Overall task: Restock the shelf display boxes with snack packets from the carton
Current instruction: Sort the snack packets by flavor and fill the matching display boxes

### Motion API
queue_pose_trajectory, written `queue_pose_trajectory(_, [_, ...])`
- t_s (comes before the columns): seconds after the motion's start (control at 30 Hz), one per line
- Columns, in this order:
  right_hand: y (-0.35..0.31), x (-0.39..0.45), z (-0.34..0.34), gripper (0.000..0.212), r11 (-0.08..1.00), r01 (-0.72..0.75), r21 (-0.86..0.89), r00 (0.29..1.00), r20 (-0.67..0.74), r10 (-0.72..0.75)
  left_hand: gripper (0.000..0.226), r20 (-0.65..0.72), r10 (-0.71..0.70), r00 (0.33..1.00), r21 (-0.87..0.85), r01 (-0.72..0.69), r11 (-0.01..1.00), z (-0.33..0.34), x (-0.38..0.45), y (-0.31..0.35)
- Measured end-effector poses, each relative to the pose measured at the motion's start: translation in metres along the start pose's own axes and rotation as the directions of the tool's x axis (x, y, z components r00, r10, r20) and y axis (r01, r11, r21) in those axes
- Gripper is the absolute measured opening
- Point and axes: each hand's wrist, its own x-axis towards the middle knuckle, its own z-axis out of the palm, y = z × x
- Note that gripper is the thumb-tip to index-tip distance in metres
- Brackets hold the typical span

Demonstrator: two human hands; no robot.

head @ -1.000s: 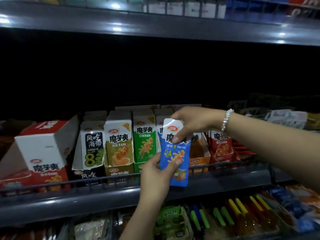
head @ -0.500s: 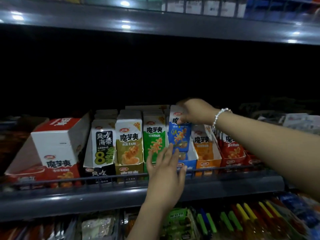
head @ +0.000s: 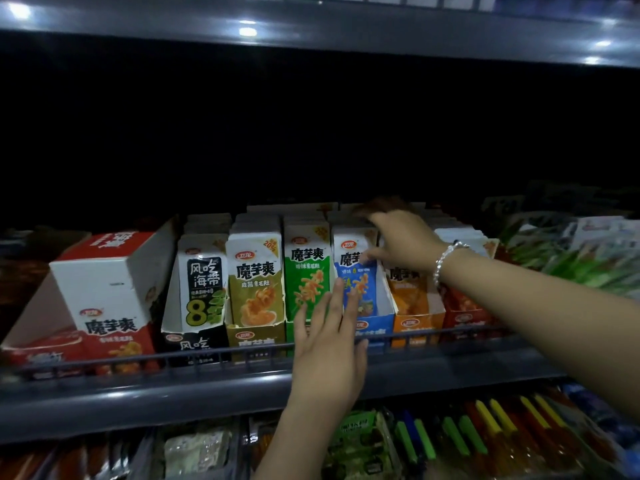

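At the far left of the shelf rail (head: 207, 356) stands a red-and-white display box (head: 104, 292) turned at an angle, its white lid side facing forward, well away from either hand. To its right stands a black display box (head: 194, 341) with a black-and-white seaweed packet (head: 204, 285) upright at its front. Next comes an olive display box (head: 254, 336) fronted by an olive-gold snack packet (head: 256, 278). Beside that, a green snack packet (head: 306, 271) stands upright, its lower part hidden behind the left hand.

The left hand (head: 329, 348) reaches up from below with fingers straight and spread, holding nothing. Its fingertips (head: 337, 289) lie over the seam between the green packet and the blue snack packet (head: 358, 271); whether they press or only hover close I cannot tell.

The blue snack packet stands upright at the front of the blue display box (head: 377, 323), just right of the left fingertips and directly under the right hand. The right hand (head: 398, 240) comes in from the right, palm down over the top of the row of packets in that box. Its thumb points left across the blue packet's front face and its fingers curl over the packet tops behind; it appears to grasp the tops, though the far fingers are in shadow. A beaded bracelet (head: 446, 259) circles the wrist.

Under the right forearm stands an orange display box (head: 417, 320) with orange packets, then a red display box (head: 465, 317), partly hidden by the arm. Farther right lie blurred green packets (head: 581, 265). Below the hands, the lower shelf carries more wrapped snacks (head: 485, 434).
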Motion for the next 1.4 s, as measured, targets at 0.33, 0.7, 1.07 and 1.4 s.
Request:
queue_pose_trajectory(0.33, [0.052, -0.007, -0.018, 0.074, 0.999, -0.025, -0.047, 0.989, 0.146, 0.032, 0.056, -0.153, 0.200, 0.968, 0.016, -0.200, 0.980, 0.016, 0.010, 0.011])
queue_pose_trajectory(0.7, [0.047, -0.007, -0.013, 0.058, 0.962, 0.100, -0.255, 0.973, 0.228, -0.040, 0.036, -0.254, 0.365, 0.896, 0.087, -0.355, 0.931, 0.037, 0.037, 0.035])
queue_pose_trajectory(1.07, [0.050, -0.015, -0.008, 0.049, 0.939, 0.158, -0.305, 0.982, 0.149, -0.117, 0.024, -0.208, 0.382, 0.901, 0.126, -0.362, 0.924, 0.039, 0.053, 0.038])
queue_pose_trajectory(1.4, [0.056, -0.016, -0.007, 0.045, 0.985, 0.067, -0.159, 0.997, 0.042, -0.061, 0.020, -0.147, 0.373, 0.916, 0.151, -0.352, 0.924, 0.037, 0.053, 0.040])
